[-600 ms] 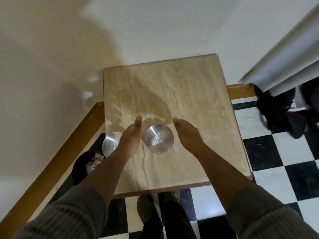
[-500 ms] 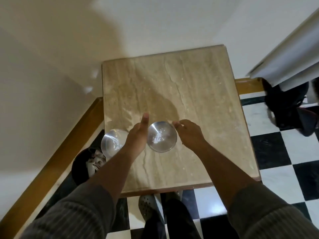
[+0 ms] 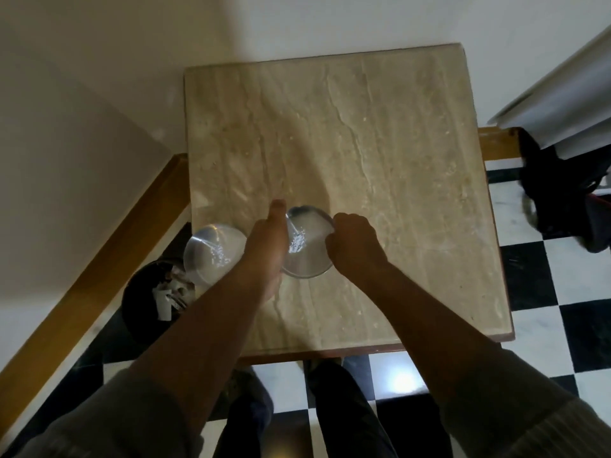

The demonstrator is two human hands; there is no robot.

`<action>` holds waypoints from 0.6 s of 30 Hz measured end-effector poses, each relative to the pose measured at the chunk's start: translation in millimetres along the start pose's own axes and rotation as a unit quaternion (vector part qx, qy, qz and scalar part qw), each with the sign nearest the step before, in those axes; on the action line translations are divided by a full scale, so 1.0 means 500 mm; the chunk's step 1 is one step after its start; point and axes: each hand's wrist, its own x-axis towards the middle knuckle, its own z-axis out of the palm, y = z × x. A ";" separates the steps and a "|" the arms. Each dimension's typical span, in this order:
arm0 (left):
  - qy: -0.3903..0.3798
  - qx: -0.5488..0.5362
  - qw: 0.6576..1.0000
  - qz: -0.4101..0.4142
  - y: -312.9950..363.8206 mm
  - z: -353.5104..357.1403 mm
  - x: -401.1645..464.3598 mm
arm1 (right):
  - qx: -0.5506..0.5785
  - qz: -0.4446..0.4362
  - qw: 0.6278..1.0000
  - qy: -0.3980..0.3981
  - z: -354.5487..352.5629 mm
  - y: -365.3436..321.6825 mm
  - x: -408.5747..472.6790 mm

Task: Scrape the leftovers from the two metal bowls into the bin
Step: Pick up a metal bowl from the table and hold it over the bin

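Two metal bowls stand on the marble table (image 3: 380,133), each with a few white bits of leftovers inside. The left metal bowl (image 3: 215,252) sits at the table's left edge, above the bin. The right metal bowl (image 3: 309,249) is between my hands and looks slightly tipped. My left hand (image 3: 267,246) lies against its left side with the thumb pointing up. My right hand (image 3: 355,247) is curled over its right rim. The black bin (image 3: 145,292) stands on the floor beside the table's left edge and holds white scraps.
A wooden skirting board (image 3: 99,259) runs along the wall at the left. The floor (image 3: 545,325) is black and white tiles. A dark bag (image 3: 562,193) lies on the floor at the right, under a white ledge (image 3: 562,104). My feet are below the table's near edge.
Both hands have closed in on the right bowl. My right hand's fingers went from straight to curled over the rim. The left bowl has not moved.
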 end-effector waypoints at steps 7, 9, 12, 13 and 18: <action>0.027 -0.103 0.994 -0.019 -0.009 -0.174 -0.027 | -0.097 -0.110 0.989 0.024 -0.008 -0.168 -0.039; 0.003 -0.130 0.991 -0.035 -0.018 -0.243 -0.032 | -0.111 -0.145 0.983 0.025 0.007 -0.230 -0.054; 0.011 -0.156 0.987 -0.032 -0.040 -0.358 -0.042 | -0.115 -0.183 0.976 0.012 0.052 -0.329 -0.077; 0.028 -0.147 0.988 -0.034 -0.056 -0.401 -0.039 | -0.113 -0.195 0.974 0.006 0.074 -0.362 -0.084; -0.032 -0.246 0.962 -0.110 -0.139 -0.591 -0.019 | -0.132 -0.237 0.962 -0.027 0.183 -0.508 -0.129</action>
